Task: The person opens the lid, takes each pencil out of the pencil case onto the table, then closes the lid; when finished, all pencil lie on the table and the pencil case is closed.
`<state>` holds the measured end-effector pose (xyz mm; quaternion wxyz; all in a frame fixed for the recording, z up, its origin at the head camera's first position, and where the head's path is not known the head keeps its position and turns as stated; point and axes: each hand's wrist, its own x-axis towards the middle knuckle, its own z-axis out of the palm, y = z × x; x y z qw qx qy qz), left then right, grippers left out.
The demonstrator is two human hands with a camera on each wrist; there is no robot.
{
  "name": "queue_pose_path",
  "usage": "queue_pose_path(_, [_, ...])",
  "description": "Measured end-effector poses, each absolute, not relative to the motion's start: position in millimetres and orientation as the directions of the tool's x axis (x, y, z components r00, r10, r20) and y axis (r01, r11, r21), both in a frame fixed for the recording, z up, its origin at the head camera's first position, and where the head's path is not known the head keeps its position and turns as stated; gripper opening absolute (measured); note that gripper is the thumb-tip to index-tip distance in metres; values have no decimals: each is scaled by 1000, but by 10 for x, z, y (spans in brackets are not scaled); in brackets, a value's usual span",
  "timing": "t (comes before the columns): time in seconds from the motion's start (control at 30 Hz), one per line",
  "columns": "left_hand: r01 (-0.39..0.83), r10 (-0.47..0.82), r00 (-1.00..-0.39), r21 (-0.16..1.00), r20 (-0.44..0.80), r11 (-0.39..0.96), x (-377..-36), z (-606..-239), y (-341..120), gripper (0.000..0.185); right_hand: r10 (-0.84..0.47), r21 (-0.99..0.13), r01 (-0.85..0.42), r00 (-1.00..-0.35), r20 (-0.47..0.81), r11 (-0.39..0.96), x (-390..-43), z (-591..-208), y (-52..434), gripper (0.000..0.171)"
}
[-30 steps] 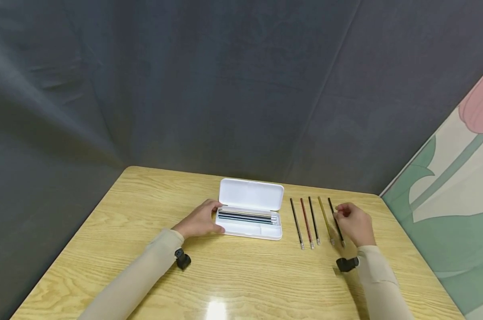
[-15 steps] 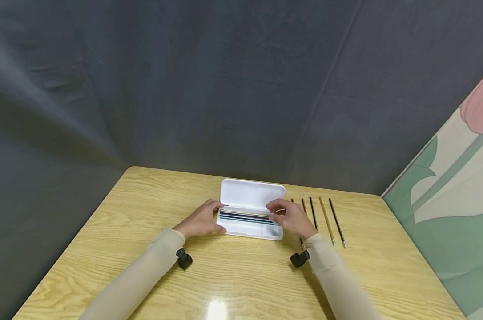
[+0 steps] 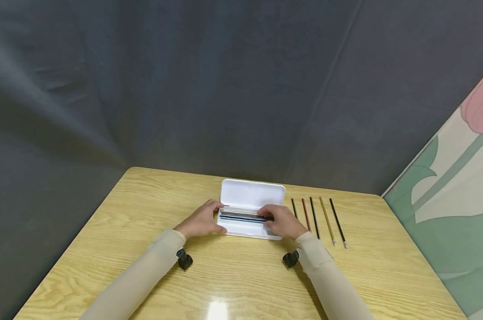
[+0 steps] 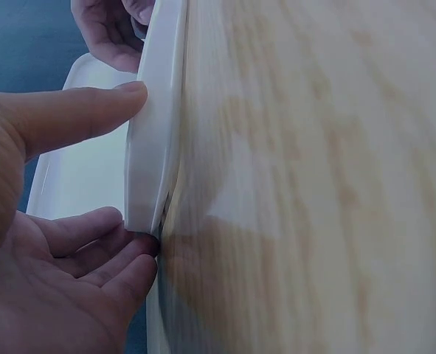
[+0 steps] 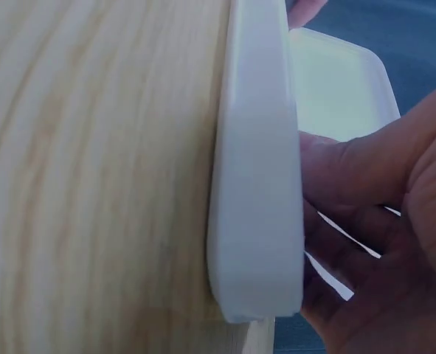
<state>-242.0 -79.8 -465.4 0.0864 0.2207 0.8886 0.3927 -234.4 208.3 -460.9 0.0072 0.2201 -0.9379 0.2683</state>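
My left hand [image 3: 201, 220] grips the left end of a white pencil case [image 3: 235, 230], thumb at its near side and fingers at its back corner. The case lies with its lid [image 3: 251, 193] raised at the back. Several pencils [image 3: 241, 216] lie lengthwise inside, their right ends hidden by my right hand [image 3: 283, 221]. That hand reaches into the case, thumb and fingers curled about a dark pencil. In the right wrist view the case's wall [image 5: 258, 184] hides the fingertips. The left thumb [image 4: 92, 114] presses the case's front wall in the left wrist view.
Right of the case, several pencils lie in a spaced row on the wooden table [image 3: 241, 275], among them a red pencil [image 3: 306, 213], a yellow pencil [image 3: 327, 222] and a black pencil [image 3: 338, 222] at the far right. A dark curtain [image 3: 225, 89] hangs behind.
My right hand has moved left from the rightmost black pencil on the table to the case, then lowered onto the pencils inside. My left hand has stayed on the case's left end.
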Motion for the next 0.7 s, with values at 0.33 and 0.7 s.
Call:
queue_pose_path(0.33, [314, 455, -890, 731, 5, 606, -2387, -4638, -799, 78, -466, -542, -425, -882, 70, 725, -2353, -4597, 2068, 28])
queue_pose_path(0.7, [308, 456, -890, 735, -1, 604, -2384, -4616, -802, 77, -476, -555, -456, -871, 119, 696, -2369, -4597, 2062, 27])
